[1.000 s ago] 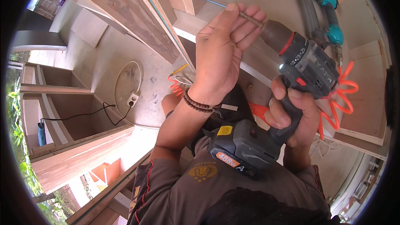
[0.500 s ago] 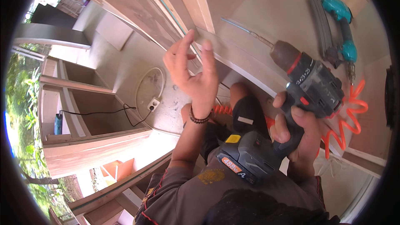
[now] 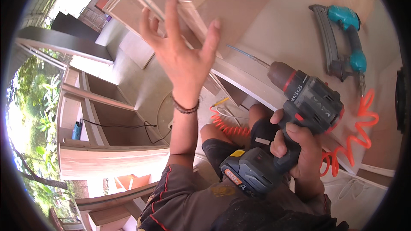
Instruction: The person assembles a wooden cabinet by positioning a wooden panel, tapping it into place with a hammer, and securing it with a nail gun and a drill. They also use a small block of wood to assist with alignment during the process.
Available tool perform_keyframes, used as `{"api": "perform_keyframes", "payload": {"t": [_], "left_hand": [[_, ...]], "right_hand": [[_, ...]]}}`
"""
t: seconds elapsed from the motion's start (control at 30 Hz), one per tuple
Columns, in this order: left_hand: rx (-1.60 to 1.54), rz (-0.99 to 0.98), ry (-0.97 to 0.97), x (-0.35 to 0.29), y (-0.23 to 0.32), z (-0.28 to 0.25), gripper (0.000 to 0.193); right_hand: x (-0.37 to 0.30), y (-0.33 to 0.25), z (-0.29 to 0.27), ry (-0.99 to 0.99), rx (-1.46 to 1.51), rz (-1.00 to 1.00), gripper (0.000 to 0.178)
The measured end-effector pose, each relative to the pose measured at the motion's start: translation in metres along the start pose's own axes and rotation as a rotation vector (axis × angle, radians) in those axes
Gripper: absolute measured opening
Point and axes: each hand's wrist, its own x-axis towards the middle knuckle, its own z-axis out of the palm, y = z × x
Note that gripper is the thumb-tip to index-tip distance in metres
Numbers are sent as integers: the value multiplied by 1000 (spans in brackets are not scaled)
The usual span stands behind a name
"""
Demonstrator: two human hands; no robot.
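Observation:
My right hand (image 3: 303,144) is wrapped round the grip of a black cordless drill (image 3: 314,102) with red accents and a large battery at its base. From the chuck a long thin bit (image 3: 250,55) points up and to the left, bluish toward its tip and touching no board that I can make out. Raised on the left, my left hand (image 3: 182,60) is empty, its fingers spread and a beaded bracelet at the wrist. Behind those fingers stand upright wooden panels (image 3: 195,10); whether the fingertips touch them I cannot tell.
A teal and black nail gun (image 3: 357,45) lies on the wooden surface at right, joined to an orange coiled air hose (image 3: 364,139). More orange hose (image 3: 229,129) lies by my legs. Open cabinet frames (image 3: 113,115) stand at left, with a black cord (image 3: 115,124) running out.
My left hand has moved up and left toward the wooden panels, its fingers spreading wider. The drill, still in my right hand, sits slightly lower and further left. The view has shifted.

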Motion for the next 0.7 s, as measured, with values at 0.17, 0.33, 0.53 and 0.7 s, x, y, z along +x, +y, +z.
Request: {"api": "perform_keyframes", "payload": {"t": [0.17, 0.33, 0.53, 0.7], "left_hand": [[167, 50, -187, 25, -1, -21, 87], [161, 0, -240, 34, 3, -20, 89], [134, -45, -228, 37, 3, -18, 91], [189, 21, -199, 36, -7, -19, 90]], "right_hand": [[0, -4, 1, -22, -33, 37, 38], [4, -10, -1, -53, -153, 50, 42], [3, -10, -3, -78, -121, 55, 39], [4, -11, -5, -78, -64, 88, 50]]}}
